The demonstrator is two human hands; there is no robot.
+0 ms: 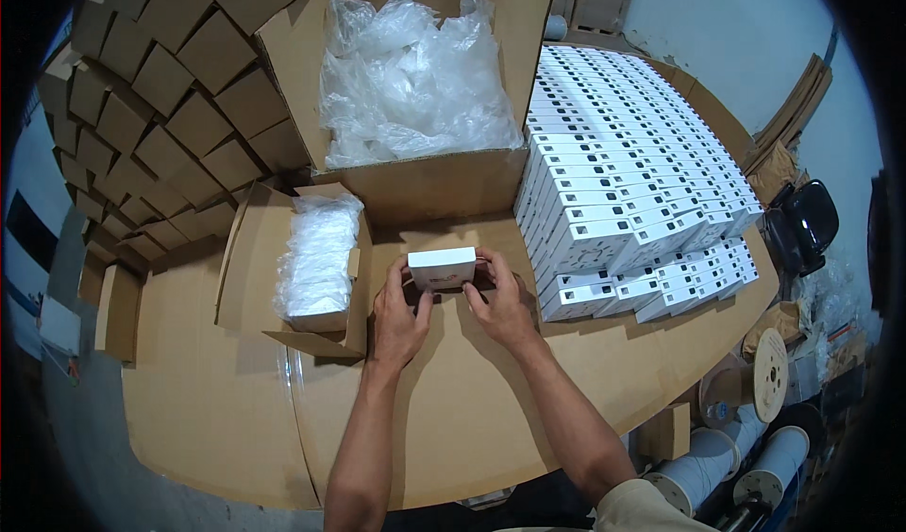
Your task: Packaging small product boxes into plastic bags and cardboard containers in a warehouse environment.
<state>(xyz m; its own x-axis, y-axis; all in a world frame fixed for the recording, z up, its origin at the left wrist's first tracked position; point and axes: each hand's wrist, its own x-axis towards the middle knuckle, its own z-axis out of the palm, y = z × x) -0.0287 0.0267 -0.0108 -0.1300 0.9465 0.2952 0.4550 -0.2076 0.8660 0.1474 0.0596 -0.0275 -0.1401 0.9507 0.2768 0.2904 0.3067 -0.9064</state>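
A small white box (pixel 443 272) with faint print on its front is held upright just above the cardboard-covered table. My left hand (pixel 400 317) grips its left side, thumb against the front. On the opposite side my right hand (pixel 498 301) closes round the edge, its thumb near the lower corner. Left of my hands stands an open cardboard carton (pixel 351 329) holding a row of items in clear plastic wrap (pixel 321 253). To the right, white boxes (pixel 590 241) of similar look are stacked in long, close rows.
Behind my hands a large open carton (pixel 425 178) is heaped with clear plastic bags (pixel 411 79). Brown cartons (pixel 179 88) pile up at the far left. The cardboard tabletop (pixel 217 409) curves round me. Spools (pixel 769 373) and a black chair (pixel 802 225) stand beyond its right edge.
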